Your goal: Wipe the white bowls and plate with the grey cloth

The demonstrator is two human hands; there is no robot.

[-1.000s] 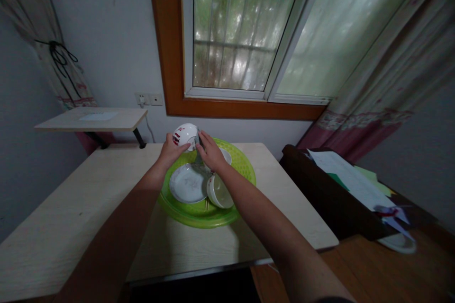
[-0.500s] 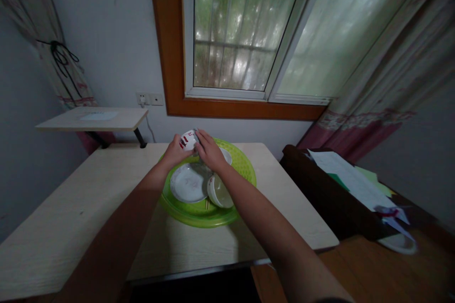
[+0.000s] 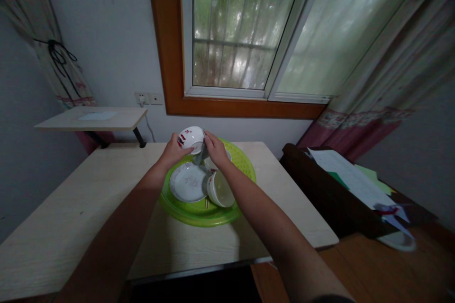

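My left hand (image 3: 172, 152) is closed on the side of a white bowl (image 3: 192, 137) with red markings, its base tipped toward me. At the bowl's right edge, my right hand (image 3: 216, 150) grips a grey cloth (image 3: 199, 157) that hangs down from the fingers. Both hands are above a round green tray (image 3: 246, 165). On the tray lie a white plate (image 3: 188, 182) and a second bowl (image 3: 221, 190) tilted on its side. Another white bowl (image 3: 228, 155) is partly hidden behind my right hand. Tips of what look like chopsticks (image 3: 207, 203) show below the plate.
The tray stands on a pale wooden table (image 3: 106, 218). A small raised shelf (image 3: 95, 118) with a paper on it is at the back left. Papers (image 3: 348, 180) lie on a dark piece of furniture to the right. A window (image 3: 234, 33) is behind.
My left hand has turned the bowl so that its base and more of its outside show. My right hand has shifted slightly right, and more of the cloth is visible.
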